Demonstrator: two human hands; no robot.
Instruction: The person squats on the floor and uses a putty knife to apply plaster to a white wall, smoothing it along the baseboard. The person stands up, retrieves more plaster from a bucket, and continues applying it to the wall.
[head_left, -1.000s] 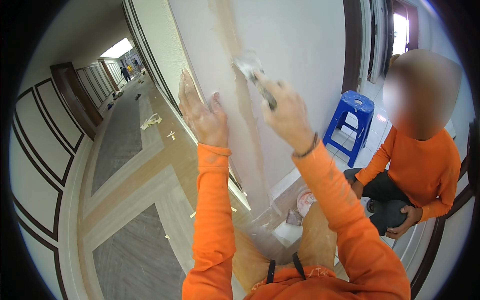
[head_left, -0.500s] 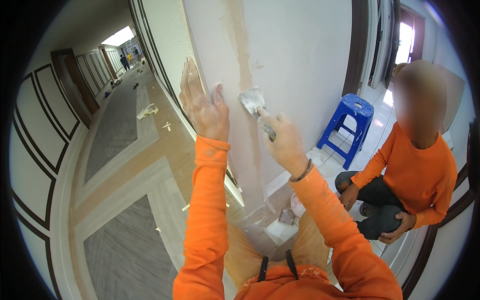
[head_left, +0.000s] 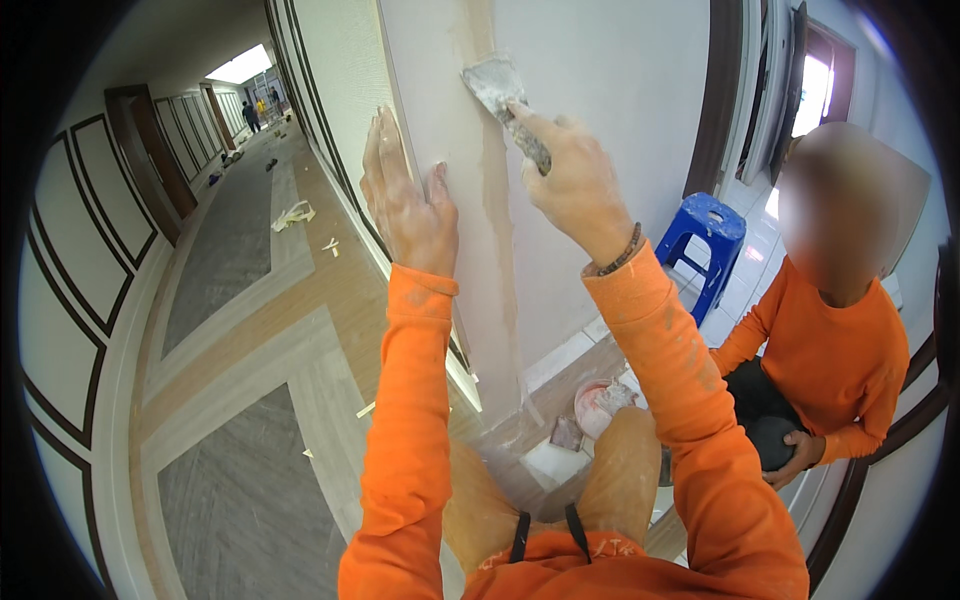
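Observation:
My right hand (head_left: 580,180) grips the handle of a putty knife (head_left: 494,84), its wide blade coated with white filler. The blade lies against the pale wall panel (head_left: 610,90), across the upper part of a tan vertical seam (head_left: 494,190). Flat against the panel's left edge rests my left hand (head_left: 408,205), its fingers stretched upward and its thumb apart, holding nothing. White dust covers both hands. A round container (head_left: 592,408) with whitish paste stands low by my knees, beside a small grey-brown block (head_left: 567,433).
A blue plastic stool (head_left: 712,235) stands on white tiles to the right. Near it a person in an orange shirt (head_left: 840,350) crouches close to my right arm. On the left a corridor floor (head_left: 240,490) carries scraps of tape (head_left: 293,215); distant people stand at its far end.
My right hand has moved the putty knife up along the seam. The left hand stays on the panel edge. More of the paste container shows.

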